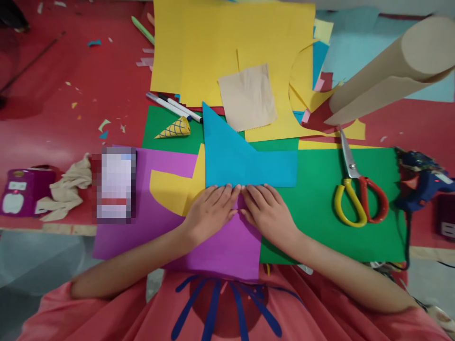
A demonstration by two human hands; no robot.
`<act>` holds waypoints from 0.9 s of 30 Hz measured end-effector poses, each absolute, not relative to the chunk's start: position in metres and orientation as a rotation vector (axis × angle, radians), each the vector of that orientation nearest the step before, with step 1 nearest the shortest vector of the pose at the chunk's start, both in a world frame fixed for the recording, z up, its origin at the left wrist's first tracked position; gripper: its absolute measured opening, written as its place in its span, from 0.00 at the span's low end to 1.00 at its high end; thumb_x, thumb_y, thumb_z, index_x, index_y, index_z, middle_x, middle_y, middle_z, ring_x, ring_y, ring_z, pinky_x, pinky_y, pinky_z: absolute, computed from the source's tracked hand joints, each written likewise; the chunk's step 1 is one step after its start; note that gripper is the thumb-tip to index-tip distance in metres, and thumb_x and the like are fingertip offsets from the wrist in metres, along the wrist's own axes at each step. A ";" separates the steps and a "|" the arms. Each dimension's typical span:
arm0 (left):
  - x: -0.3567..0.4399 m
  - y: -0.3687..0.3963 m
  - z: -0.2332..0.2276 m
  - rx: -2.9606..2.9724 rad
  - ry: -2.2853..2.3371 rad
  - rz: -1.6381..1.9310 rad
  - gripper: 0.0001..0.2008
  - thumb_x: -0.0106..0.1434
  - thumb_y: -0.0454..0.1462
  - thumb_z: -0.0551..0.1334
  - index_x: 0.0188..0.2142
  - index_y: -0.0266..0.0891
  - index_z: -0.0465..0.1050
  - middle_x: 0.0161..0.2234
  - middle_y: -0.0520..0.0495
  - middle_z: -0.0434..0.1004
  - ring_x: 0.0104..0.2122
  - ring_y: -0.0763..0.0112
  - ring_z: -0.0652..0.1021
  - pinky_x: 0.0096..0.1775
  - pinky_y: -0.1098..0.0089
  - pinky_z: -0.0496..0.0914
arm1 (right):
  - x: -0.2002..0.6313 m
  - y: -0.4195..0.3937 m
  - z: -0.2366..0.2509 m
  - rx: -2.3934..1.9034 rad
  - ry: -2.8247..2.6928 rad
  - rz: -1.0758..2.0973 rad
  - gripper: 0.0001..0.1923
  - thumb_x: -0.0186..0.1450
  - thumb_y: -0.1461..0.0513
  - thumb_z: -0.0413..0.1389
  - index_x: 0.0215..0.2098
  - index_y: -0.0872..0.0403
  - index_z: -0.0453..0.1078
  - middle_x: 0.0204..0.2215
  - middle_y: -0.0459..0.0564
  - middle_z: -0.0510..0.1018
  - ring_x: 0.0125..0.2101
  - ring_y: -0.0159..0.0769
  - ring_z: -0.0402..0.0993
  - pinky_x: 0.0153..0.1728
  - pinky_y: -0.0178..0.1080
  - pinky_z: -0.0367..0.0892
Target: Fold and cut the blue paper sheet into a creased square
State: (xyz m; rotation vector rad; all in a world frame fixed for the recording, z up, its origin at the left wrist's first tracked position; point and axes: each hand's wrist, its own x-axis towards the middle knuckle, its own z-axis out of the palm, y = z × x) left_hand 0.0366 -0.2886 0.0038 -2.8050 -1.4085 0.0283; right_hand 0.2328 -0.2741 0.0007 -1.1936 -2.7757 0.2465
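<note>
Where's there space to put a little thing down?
On the green sheet between the blue paper and the scissors, or the purple sheet between the forearms. It's crowded around the pens and paper cone, and by the glue gun on the right.

There are two hands (215,208) (268,208), one pair of scissors (352,166), one cone (177,128), apparently three pens (168,104)

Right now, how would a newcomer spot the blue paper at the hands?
On the red table, find the purple sheet overlapping the green sheet. The blue paper lies across both, left hand and right hand at its near edge. Unlike those sheets, it has a sharp far-left peak.
</note>
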 end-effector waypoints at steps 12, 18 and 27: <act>-0.012 -0.300 0.016 -2.784 -1.483 0.013 0.21 0.69 0.36 0.54 0.59 0.27 0.63 0.50 0.36 0.76 0.50 0.58 0.75 0.52 0.59 0.65 | 0.270 -0.280 0.012 -1.297 -2.777 0.073 0.26 0.71 0.55 0.48 0.57 0.68 0.67 0.51 0.63 0.76 0.51 0.48 0.72 0.56 0.50 0.64; -0.021 -0.306 0.016 -2.780 -1.572 0.066 0.23 0.69 0.35 0.54 0.62 0.32 0.61 0.53 0.36 0.74 0.51 0.57 0.75 0.52 0.58 0.65 | 0.298 -0.286 0.010 -1.491 -2.682 -0.004 0.25 0.71 0.55 0.49 0.58 0.66 0.65 0.50 0.63 0.76 0.49 0.49 0.73 0.55 0.52 0.64; -0.020 -0.302 0.014 -2.787 -1.475 0.056 0.23 0.69 0.37 0.54 0.60 0.27 0.61 0.58 0.34 0.69 0.55 0.54 0.71 0.56 0.56 0.63 | 0.329 -0.274 -0.001 -1.659 -2.402 0.273 0.25 0.72 0.54 0.45 0.59 0.63 0.64 0.52 0.66 0.72 0.53 0.54 0.68 0.52 0.56 0.66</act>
